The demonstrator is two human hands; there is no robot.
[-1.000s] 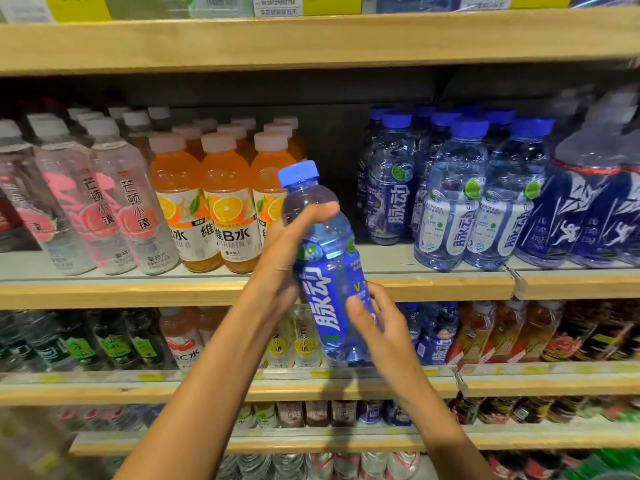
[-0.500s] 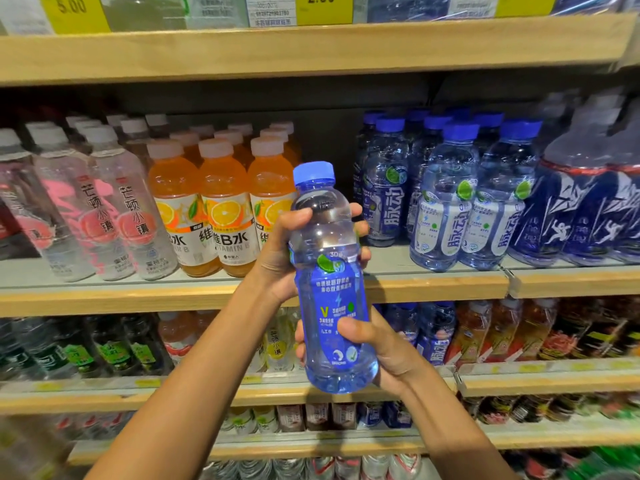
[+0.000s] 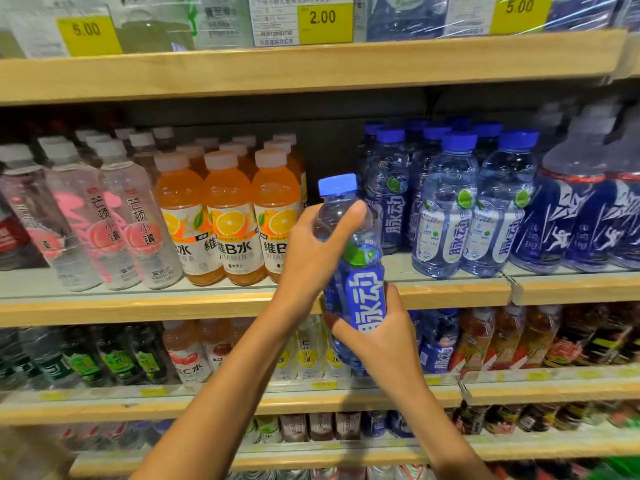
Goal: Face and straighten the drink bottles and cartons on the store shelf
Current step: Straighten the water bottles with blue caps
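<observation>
Both hands grip the bottle (image 3: 360,271) upright in front of the shelf (image 3: 450,291), left hand (image 3: 311,251) at the shoulder, right hand (image 3: 384,337) at the base, with the empty gap (image 3: 332,161) directly behind it.

Shop: price tags (image 3: 323,22), stocked drink shelves (image 3: 450,292).
</observation>
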